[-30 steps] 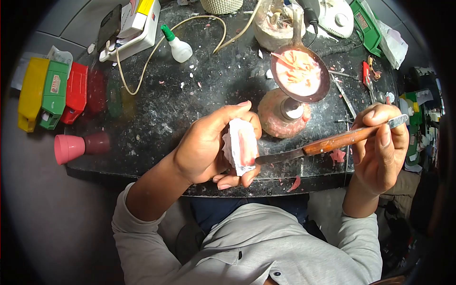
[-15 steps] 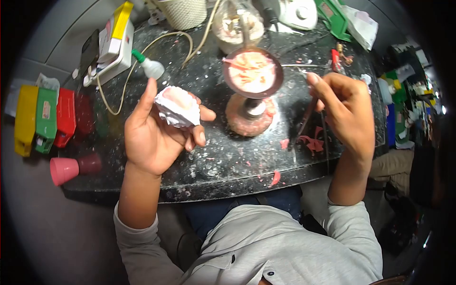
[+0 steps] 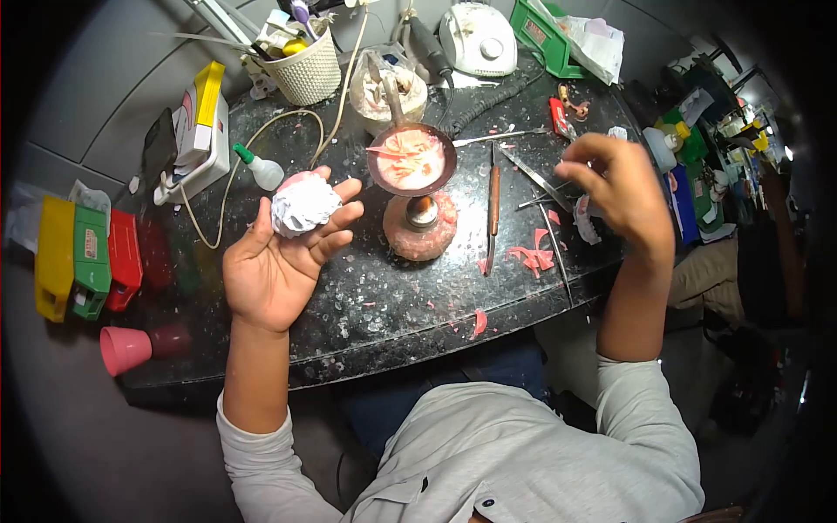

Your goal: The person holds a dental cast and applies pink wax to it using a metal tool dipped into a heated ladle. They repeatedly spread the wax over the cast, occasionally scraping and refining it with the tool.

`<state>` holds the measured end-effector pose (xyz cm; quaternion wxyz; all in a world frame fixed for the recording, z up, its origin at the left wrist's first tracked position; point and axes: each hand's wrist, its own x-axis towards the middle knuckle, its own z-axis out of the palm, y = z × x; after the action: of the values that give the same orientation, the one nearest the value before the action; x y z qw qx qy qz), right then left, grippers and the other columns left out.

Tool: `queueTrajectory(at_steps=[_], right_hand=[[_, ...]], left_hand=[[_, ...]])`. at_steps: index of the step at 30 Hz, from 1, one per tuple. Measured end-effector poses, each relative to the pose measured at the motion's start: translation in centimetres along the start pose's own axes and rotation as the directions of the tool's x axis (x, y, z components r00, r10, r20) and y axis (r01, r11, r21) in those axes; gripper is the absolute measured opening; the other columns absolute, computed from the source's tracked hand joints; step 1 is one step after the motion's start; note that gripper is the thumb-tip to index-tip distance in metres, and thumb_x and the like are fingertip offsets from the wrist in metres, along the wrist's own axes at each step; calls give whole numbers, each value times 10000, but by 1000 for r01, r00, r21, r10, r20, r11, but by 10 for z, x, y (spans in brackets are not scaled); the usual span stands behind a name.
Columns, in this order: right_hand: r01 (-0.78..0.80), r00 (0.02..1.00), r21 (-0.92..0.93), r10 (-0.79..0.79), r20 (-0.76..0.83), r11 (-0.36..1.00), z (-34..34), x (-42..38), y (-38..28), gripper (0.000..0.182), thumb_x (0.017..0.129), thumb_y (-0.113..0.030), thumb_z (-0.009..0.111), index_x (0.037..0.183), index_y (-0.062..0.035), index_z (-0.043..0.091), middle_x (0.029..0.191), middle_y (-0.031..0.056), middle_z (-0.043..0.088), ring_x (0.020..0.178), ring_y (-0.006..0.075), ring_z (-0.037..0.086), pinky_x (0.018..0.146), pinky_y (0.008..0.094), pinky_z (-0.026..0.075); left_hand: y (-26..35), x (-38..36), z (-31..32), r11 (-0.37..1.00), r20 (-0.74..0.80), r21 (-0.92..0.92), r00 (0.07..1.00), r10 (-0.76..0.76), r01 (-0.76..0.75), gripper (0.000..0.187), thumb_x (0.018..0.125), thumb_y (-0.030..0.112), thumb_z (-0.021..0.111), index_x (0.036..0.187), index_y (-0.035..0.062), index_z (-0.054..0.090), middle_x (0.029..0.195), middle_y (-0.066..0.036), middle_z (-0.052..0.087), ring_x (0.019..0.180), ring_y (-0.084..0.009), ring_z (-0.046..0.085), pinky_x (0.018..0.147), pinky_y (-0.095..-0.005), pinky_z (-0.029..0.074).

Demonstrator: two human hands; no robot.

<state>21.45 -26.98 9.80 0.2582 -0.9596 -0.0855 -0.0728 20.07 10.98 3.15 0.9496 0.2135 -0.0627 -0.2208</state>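
My left hand [image 3: 283, 275], palm up, holds a white plaster dental cast [image 3: 305, 207] with pink wax on its far side. The fingers curl round its right edge and the thumb lies at its left. My right hand [image 3: 623, 196] is raised over the right of the bench, fingers loosely bent, with nothing visible in them. Below and left of it lie a knife [image 3: 540, 180] and a wooden-handled wax tool [image 3: 494, 202]. A row of teeth on a base [image 3: 585, 225] lies beside that hand. In the middle, a pan of pink wax [image 3: 410, 183] stands over a round burner [image 3: 420, 235].
Pink wax scraps [image 3: 534, 254] and a thin metal tool [image 3: 556, 257] lie near the front edge. A dropper bottle [image 3: 261, 170], a woven basket [image 3: 309, 74], a bag-lined tub [image 3: 388, 100] and a white control box [image 3: 478, 39] stand behind. A pink cup [image 3: 125, 349] is at left.
The view has shifted. My left hand has turned the cast. The wax tool, earlier slanting under my right hand, now lies on the bench, and that hand has moved off to its right.
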Motion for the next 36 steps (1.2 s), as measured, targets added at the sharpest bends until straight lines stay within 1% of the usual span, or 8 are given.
queueTrajectory(at_steps=[5, 10, 17, 20, 23, 30, 32, 36], right_hand=[[45, 998, -64, -43, 44, 997, 42, 14, 7, 223, 814, -160, 778, 923, 21, 707, 848, 212, 701, 822, 374, 689, 741, 423, 528], [31, 991, -149, -11, 130, 988, 48, 21, 2, 176, 841, -89, 723, 978, 17, 696, 898, 232, 701, 885, 404, 684, 798, 452, 532], [102, 970, 158, -63, -235, 982, 24, 12, 21, 142, 969, -58, 606, 1082, 14, 654, 910, 58, 687, 837, 125, 651, 765, 282, 516], [142, 965, 618, 30, -259, 773, 8, -1, 0, 291, 990, -45, 579, 1279, -16, 567, 924, 37, 630, 705, 58, 556, 594, 185, 446], [240, 956, 745, -20, -292, 622, -4, -15, -10, 396, 1007, -27, 536, 1392, -16, 445, 1015, 110, 608, 642, 69, 534, 452, 172, 439], [79, 927, 923, -314, -208, -377, -11, -32, -18, 549, 863, 103, 635, 1360, -15, 433, 972, 95, 537, 638, 127, 581, 511, 243, 510], [10, 911, 871, -355, -211, -492, 8, -36, -32, 514, 832, 129, 664, 1299, -28, 516, 988, 87, 631, 670, 157, 646, 517, 260, 535], [-106, 957, 905, -290, -20, -412, 34, -63, -57, 416, 847, 140, 631, 1233, 14, 543, 993, 190, 689, 775, 273, 731, 592, 384, 625]], left_hand=[[-3, 0, 4, 959, -2, 282, 1000, 21, -19, 640, 1062, 343, 413, 1494, -99, 247, 1420, -379, 432, 1197, -452, 584, 923, -442, 559], [-17, -6, 12, 577, 97, 797, 980, 172, -180, 582, 970, 127, 620, 1456, -57, 358, 1274, -255, 601, 1107, -309, 661, 913, -365, 559], [-19, -10, 7, 319, 220, 904, 949, 225, -284, 527, 934, 4, 624, 1413, -69, 416, 1297, -217, 588, 1122, -250, 647, 971, -359, 534], [-20, -13, 11, 418, 194, 874, 966, 172, -250, 522, 928, -29, 594, 1415, -72, 411, 1293, -211, 577, 1112, -251, 649, 971, -358, 538], [-21, -15, 14, 456, 191, 860, 973, 128, -229, 510, 921, -47, 573, 1405, -80, 416, 1272, -202, 574, 1112, -255, 648, 916, -360, 573], [-22, -18, 16, 467, 129, 872, 989, 68, -146, 416, 873, -29, 652, 1273, -74, 546, 1238, -160, 582, 1018, -182, 632, 815, -295, 565], [-20, -17, 11, 287, 254, 921, 965, 65, -262, 386, 855, -39, 690, 1225, -52, 582, 1231, -138, 587, 1046, -138, 600, 880, -279, 508], [-26, -20, 13, 385, 165, 906, 985, 57, -174, 390, 825, -55, 736, 1191, -33, 604, 1216, -123, 596, 1067, -108, 573, 921, -268, 461]])
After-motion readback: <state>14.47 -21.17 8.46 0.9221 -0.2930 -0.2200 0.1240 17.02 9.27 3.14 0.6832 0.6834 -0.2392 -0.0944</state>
